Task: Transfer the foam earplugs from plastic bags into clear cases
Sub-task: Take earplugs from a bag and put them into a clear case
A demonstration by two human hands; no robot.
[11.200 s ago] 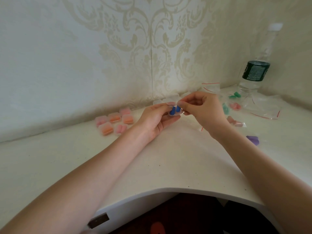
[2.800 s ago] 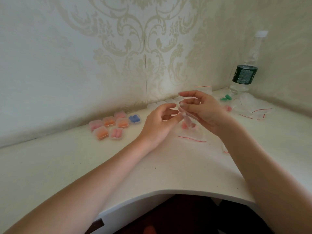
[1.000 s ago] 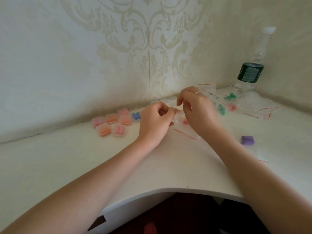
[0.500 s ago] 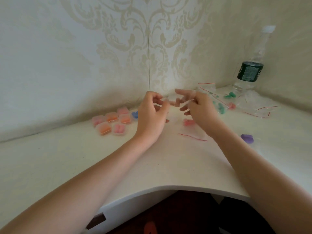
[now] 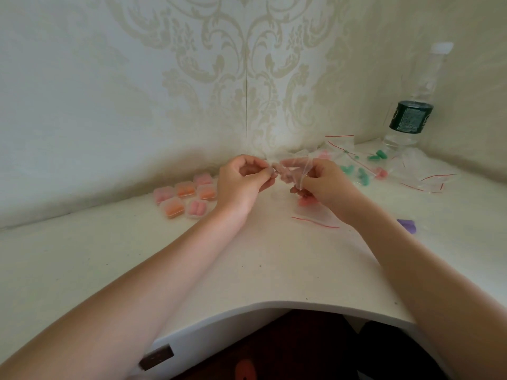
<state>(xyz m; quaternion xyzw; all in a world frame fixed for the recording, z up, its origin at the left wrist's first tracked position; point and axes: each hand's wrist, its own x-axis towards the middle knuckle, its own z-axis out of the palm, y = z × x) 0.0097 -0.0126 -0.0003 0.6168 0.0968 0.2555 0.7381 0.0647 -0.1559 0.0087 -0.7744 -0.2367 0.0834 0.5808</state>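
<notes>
Clear bag point(image 5: 295, 171) pinched between left hand point(image 5: 242, 182) and right hand point(image 5: 323, 185) fingers, above table.

Filled cases point(image 5: 189, 197) lie left of hands, bags point(image 5: 411, 171) right.

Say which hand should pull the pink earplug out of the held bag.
Left, probably. The right hand grips the plastic bag; the left hand has its fingertips pinched right at the bag's end.

Clear plastic bag point(image 5: 295, 171), crumpled, held aloft; filled clear cases point(image 5: 186, 197), pink and orange earplugs, clustered on counter left; bagged green earplugs point(image 5: 359, 174) right.
</notes>
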